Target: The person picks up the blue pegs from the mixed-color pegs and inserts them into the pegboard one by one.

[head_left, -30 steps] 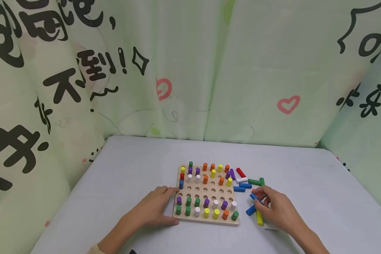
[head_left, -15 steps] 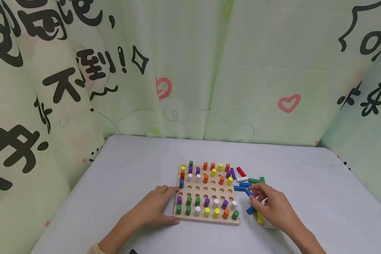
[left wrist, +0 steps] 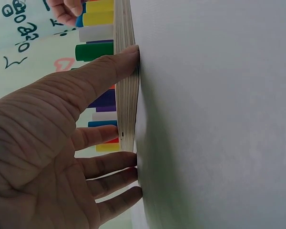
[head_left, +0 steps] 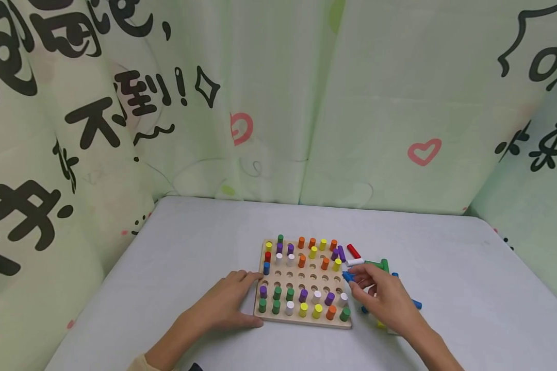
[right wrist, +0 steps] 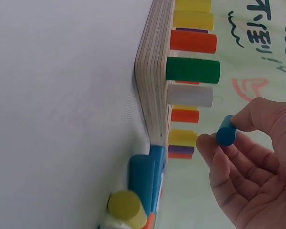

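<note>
1. Right hand (head_left: 386, 294), at the pegboard's 3 o'clock: thumb and fingers pinch a blue peg (right wrist: 226, 133) clear of the table (head_left: 213, 232).
2. Left hand (head_left: 227, 301), at 9 o'clock: fingers extended, index and thumb touching the side of the pegboard (head_left: 306, 323).
3. Upright pegs of several colours fill rows toward the pegboard's 12 and 6 o'clock.
4. Loose on the table: a red peg (head_left: 354, 251) at 2 o'clock, a green peg (head_left: 385, 265) beyond it toward 3.

Blue peg (right wrist: 226, 136) — in right hand (right wrist: 263, 171), beside pegboard (head_left: 284, 281)
</note>
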A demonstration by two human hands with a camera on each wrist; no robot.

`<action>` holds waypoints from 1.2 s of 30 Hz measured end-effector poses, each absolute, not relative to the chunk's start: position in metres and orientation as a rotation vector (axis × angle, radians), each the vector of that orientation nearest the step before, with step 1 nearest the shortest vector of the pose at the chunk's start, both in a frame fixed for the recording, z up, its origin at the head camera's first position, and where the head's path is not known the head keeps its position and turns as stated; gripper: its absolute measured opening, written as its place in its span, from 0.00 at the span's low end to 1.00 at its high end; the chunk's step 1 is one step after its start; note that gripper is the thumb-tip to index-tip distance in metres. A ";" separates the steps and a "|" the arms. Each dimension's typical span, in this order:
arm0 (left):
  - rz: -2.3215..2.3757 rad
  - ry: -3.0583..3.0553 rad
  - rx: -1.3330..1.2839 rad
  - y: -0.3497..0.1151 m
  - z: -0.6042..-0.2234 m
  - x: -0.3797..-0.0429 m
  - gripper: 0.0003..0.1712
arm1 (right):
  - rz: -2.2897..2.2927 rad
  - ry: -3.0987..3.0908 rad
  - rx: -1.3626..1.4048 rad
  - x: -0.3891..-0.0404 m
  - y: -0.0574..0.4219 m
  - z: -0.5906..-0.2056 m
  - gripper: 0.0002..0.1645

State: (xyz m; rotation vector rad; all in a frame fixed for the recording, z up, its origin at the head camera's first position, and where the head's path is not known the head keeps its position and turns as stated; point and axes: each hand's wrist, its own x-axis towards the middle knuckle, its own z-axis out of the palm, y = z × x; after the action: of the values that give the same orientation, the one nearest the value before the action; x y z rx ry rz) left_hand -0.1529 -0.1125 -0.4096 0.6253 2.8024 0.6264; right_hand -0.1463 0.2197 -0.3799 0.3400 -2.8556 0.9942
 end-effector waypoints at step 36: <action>0.626 2.797 0.619 -0.112 -0.407 -0.152 0.52 | 1.162 -2.825 0.459 -0.163 0.157 -0.376 0.13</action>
State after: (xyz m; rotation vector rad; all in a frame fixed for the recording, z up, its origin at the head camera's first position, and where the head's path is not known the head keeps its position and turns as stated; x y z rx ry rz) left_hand -0.1525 -0.1117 -0.4071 0.6187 2.7966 0.6261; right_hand -0.1630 0.1566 -0.3758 0.4592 -2.8252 1.1618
